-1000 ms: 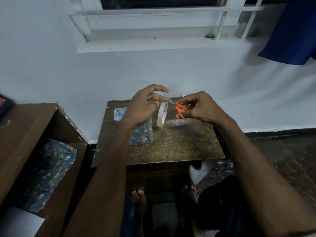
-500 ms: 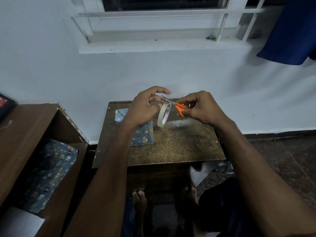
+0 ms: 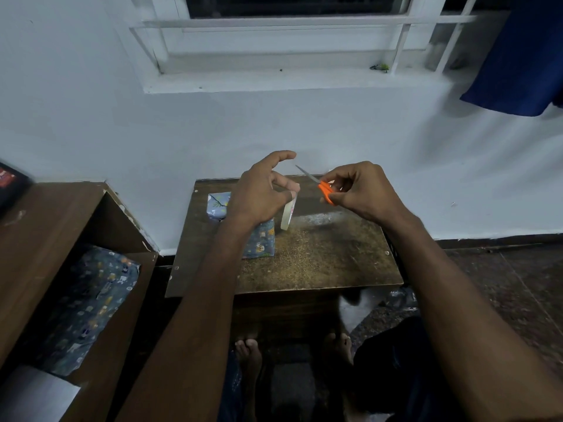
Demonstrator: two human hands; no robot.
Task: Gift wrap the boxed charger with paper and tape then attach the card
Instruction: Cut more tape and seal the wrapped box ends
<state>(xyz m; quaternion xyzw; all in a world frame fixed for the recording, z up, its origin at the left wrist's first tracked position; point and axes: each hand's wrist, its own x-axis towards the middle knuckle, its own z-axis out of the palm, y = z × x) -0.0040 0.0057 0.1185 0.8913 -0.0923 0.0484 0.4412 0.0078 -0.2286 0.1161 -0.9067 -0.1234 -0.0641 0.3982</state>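
Worn brown wooden table [image 3: 320, 263]; blue patterned gift-wrapped box [image 3: 262, 240] sits on its left-rear part, behind the left wrist. Left hand [image 3: 259, 190] pinches the white tape roll [image 3: 288, 213], forefinger raised. Right hand [image 3: 362, 190] grips orange-handled scissors [image 3: 323, 188], blades apart from tape. Keep strip taut & snip w/ tips, probably.

The left hand [image 3: 259, 193] and its forearm covered the middle of the wrapped box [image 3: 259, 239], so only its far corner and its near right part showed. The upper part of the tape roll [image 3: 288, 213] was hidden behind the fingers. The handles of the scissors [image 3: 326, 191] were mostly buried in the right hand [image 3: 362, 190]. A dark object [image 3: 12, 187] was cut by the left edge, and its red print was too blurred to read.
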